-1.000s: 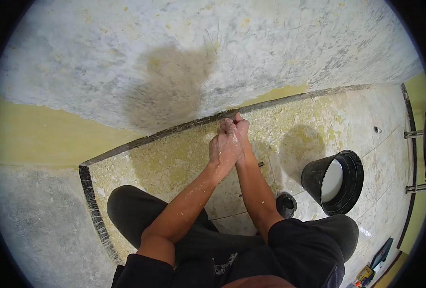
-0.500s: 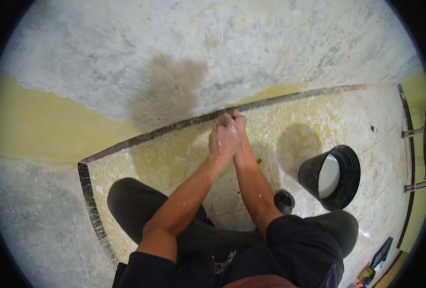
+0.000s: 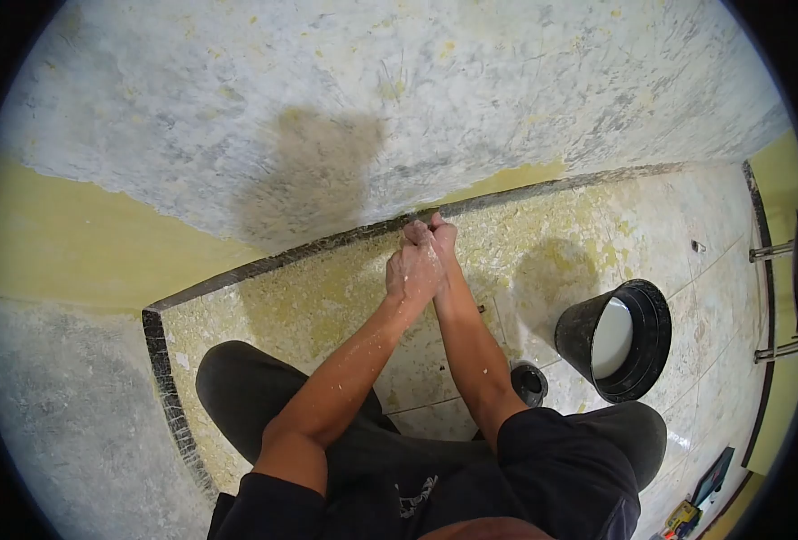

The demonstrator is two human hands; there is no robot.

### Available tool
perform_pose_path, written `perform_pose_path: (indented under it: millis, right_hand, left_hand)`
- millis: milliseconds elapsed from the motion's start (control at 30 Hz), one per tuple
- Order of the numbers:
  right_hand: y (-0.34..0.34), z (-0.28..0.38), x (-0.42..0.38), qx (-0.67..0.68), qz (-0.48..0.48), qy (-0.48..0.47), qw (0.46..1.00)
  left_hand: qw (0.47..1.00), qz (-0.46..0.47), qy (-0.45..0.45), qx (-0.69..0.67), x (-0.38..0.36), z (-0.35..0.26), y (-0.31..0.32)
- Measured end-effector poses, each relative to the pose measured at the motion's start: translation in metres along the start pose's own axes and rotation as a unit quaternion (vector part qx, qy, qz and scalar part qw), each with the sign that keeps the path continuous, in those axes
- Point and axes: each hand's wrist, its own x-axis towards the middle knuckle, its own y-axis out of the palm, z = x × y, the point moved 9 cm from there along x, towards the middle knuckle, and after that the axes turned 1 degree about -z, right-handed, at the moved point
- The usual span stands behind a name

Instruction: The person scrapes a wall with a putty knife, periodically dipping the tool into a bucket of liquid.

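My left hand [image 3: 412,272] is closed and pressed against my right hand [image 3: 445,241], just in front of the dark strip [image 3: 354,236] at the foot of the wall. The right hand's fingers are curled too, partly covered by the left. Whatever the two hands grip, if anything, is hidden between them. White specks and smears cover the hands and forearms. Around them the tiled floor [image 3: 318,301] is strewn with yellow and white paint flakes. Above rises the wall [image 3: 471,108], patchy white and grey with yellow remnants.
A black bucket [image 3: 576,335] with whitish liquid [image 3: 612,337] stands on the floor to the right. Beside my right knee is a small round black object [image 3: 529,385]. Tools or packages [image 3: 682,520] lie at lower right. Metal legs [image 3: 772,252] jut in at the right edge.
Both hands stay closed together at the wall's foot, with only a slight shift. The whole view has moved a little; the bucket and the other things stand as before.
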Motion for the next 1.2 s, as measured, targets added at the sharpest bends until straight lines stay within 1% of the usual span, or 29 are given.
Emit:
perform_pose_path:
  millis: [33, 67, 100, 167, 200, 267, 300, 367, 400, 467, 500, 533, 567, 600, 633, 667, 700, 767, 800, 833, 867, 900, 967, 1000, 1033, 1067, 1100, 1133, 1200]
  right_hand:
    - [-0.009, 0.000, -0.003, 0.011, -0.036, -0.016, 0.999]
    - [-0.006, -0.007, -0.008, -0.004, -0.015, 0.032, 0.999]
    - [-0.007, 0.000, -0.005, -0.006, -0.010, 0.031, 0.999]
    - [-0.016, 0.004, 0.003, -0.022, 0.024, 0.052, 0.998]
    - [-0.017, 0.000, 0.006, -0.019, 0.022, 0.054, 0.998]
    - [-0.017, -0.003, 0.004, -0.010, 0.014, 0.054, 0.998]
    - [-0.014, -0.004, -0.008, -0.011, 0.012, 0.051, 0.999]
    - [0.005, 0.001, -0.024, -0.054, 0.018, -0.009, 0.998]
    - [-0.009, 0.000, 0.000, -0.016, 0.044, 0.028, 0.998]
    - [-0.018, -0.002, 0.006, -0.019, 0.011, 0.022, 1.000]
    - [-0.017, 0.000, 0.004, -0.026, -0.016, 0.013, 0.999]
    - [-0.015, -0.007, -0.002, -0.015, -0.007, 0.051, 0.999]
    - [-0.012, -0.003, -0.006, -0.016, -0.003, 0.049, 0.999]
    - [0.009, 0.001, -0.021, -0.023, 0.036, 0.036, 0.998]
    - [0.021, -0.001, -0.034, -0.024, 0.067, 0.025, 0.997]
    - [0.004, -0.005, -0.018, -0.020, 0.062, 0.026, 0.998]
    - [-0.030, 0.004, 0.016, -0.036, -0.012, -0.030, 0.999]
    - [-0.046, 0.017, 0.016, -0.053, -0.084, -0.089, 0.991]
    - [-0.026, 0.005, -0.007, -0.037, -0.066, -0.050, 0.996]
    - [-0.004, -0.002, -0.023, -0.024, -0.045, -0.009, 0.999]
    - [0.012, -0.005, -0.032, -0.076, 0.018, 0.004, 0.997]
    - [0.008, -0.009, -0.026, -0.071, 0.016, 0.006, 0.997]
    - [-0.005, -0.006, -0.008, 0.009, -0.045, -0.032, 0.998]
    - [-0.008, -0.017, -0.013, 0.022, -0.060, 0.005, 0.998]
    - [0.004, -0.024, -0.026, 0.021, -0.062, 0.006, 0.998]
    - [0.016, -0.023, -0.035, -0.014, -0.093, -0.016, 0.995]
    - [0.016, -0.024, -0.044, -0.045, -0.129, -0.037, 0.990]
    - [0.004, -0.028, -0.044, -0.039, -0.132, -0.035, 0.990]
    - [0.020, -0.034, -0.032, -0.052, -0.008, -0.005, 0.999]
  left_hand:
    - [0.999, 0.042, -0.016, -0.021, 0.001, 0.004, 0.004]
    - [0.995, 0.083, -0.030, -0.042, -0.002, 0.006, 0.009]
    - [0.996, 0.079, -0.026, -0.041, -0.001, -0.001, 0.003]
    - [0.999, 0.050, -0.008, 0.019, -0.006, -0.012, -0.006]
    - [0.998, 0.053, -0.010, 0.021, -0.004, -0.005, -0.002]
    - [0.996, 0.078, -0.016, -0.040, -0.002, 0.006, 0.016]
    - [0.996, 0.079, -0.015, -0.042, -0.006, -0.002, 0.012]
    - [0.996, 0.088, -0.030, 0.015, -0.003, -0.015, -0.003]
    - [0.995, 0.091, -0.033, 0.016, -0.003, -0.008, 0.002]
    - [0.998, 0.041, 0.007, -0.048, -0.002, -0.002, 0.006]
    - [0.998, 0.039, 0.009, -0.050, -0.001, -0.009, 0.004]
    - [0.997, 0.065, -0.021, -0.017, -0.005, -0.009, 0.008]
    - [0.995, 0.086, -0.049, 0.018, -0.002, -0.006, 0.010]
    - [0.996, 0.080, -0.047, 0.018, 0.004, -0.004, 0.011]
    - [0.999, 0.040, -0.019, 0.004, 0.002, -0.005, 0.005]
    - [1.000, 0.004, 0.009, -0.010, -0.004, -0.008, 0.001]
    - [1.000, 0.005, 0.010, -0.011, -0.004, -0.005, 0.002]
    - [0.992, 0.119, -0.038, -0.017, -0.002, 0.010, 0.023]
    - [0.992, 0.116, -0.036, -0.015, -0.004, 0.006, 0.020]
    - [0.996, 0.080, -0.024, 0.005, -0.004, -0.006, 0.007]
    - [0.998, 0.050, -0.018, 0.026, -0.008, -0.010, -0.002]
    - [0.998, 0.055, -0.018, 0.030, -0.009, -0.002, 0.002]
    - [0.998, 0.038, -0.012, -0.046, -0.007, 0.013, 0.008]
    - [0.998, 0.040, -0.013, -0.048, -0.012, 0.010, 0.008]
    - [0.999, 0.037, -0.011, -0.016, -0.018, 0.007, 0.004]
    - [0.999, 0.030, -0.007, 0.018, -0.017, 0.005, 0.000]
    - [0.999, 0.032, -0.010, 0.020, -0.020, 0.008, -0.003]
    - [1.000, 0.023, 0.001, 0.000, -0.026, 0.010, -0.009]
    - [1.000, 0.005, 0.022, -0.016, -0.023, 0.009, -0.021]
